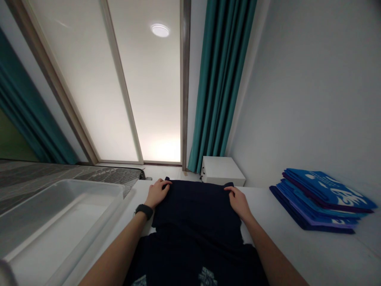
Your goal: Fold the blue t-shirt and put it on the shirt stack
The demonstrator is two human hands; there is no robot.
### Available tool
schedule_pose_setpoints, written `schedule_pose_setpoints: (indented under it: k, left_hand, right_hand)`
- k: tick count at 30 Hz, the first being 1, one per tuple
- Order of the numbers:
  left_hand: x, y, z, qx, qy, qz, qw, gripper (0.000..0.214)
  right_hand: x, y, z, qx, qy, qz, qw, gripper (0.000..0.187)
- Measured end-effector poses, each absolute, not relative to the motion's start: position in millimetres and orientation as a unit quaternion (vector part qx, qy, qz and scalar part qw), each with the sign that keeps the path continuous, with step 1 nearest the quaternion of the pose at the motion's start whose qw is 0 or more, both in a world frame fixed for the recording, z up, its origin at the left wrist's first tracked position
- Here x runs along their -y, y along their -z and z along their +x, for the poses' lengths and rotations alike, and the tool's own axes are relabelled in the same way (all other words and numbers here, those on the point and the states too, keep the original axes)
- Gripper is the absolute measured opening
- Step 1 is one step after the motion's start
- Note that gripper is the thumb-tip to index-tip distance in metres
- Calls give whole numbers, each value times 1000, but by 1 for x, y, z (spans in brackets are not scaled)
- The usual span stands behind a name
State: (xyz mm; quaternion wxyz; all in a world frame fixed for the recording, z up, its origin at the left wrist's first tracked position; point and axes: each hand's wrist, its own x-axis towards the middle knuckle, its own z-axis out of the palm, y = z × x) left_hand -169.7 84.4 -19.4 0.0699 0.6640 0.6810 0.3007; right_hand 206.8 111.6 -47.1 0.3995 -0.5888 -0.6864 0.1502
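Note:
A dark navy garment (198, 202) lies spread on the white table (264, 210) in front of me, its far edge running straight across. My left hand (157, 192) pinches the far left corner, thumb and fingers closed on the cloth; a dark watch (144, 211) is on that wrist. At the far right corner, my right hand (237, 200) grips the same garment between thumb and fingers. Nearer to me the dark cloth bunches, with pale patterned patches at the bottom edge; I cannot tell whether that part belongs to the garment or to my own clothes.
On the right stands a stack of folded blue and purple clothes (324, 198), the top one with white print. A clear plastic bin (119, 194) sits at the left. Beyond the table are a white cabinet (222, 169), a teal curtain (226, 79) and frosted sliding doors (149, 99).

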Motion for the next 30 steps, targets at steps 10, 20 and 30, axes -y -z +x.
schedule_pose_setpoints:
  k: [10, 20, 30]
  left_hand:
    - [-89, 22, -178, -698, -313, 639, 77, 48]
    - [-86, 29, -171, -670, -351, 654, 1, 58]
    - [-20, 10, -139, -695, -185, 694, 29, 56]
  right_hand:
    - [-125, 55, 217, 665, -116, -602, 427, 44]
    - [-124, 54, 214, 668, -68, -606, 427, 39]
    - [-104, 29, 200, 732, -19, -610, 302, 33]
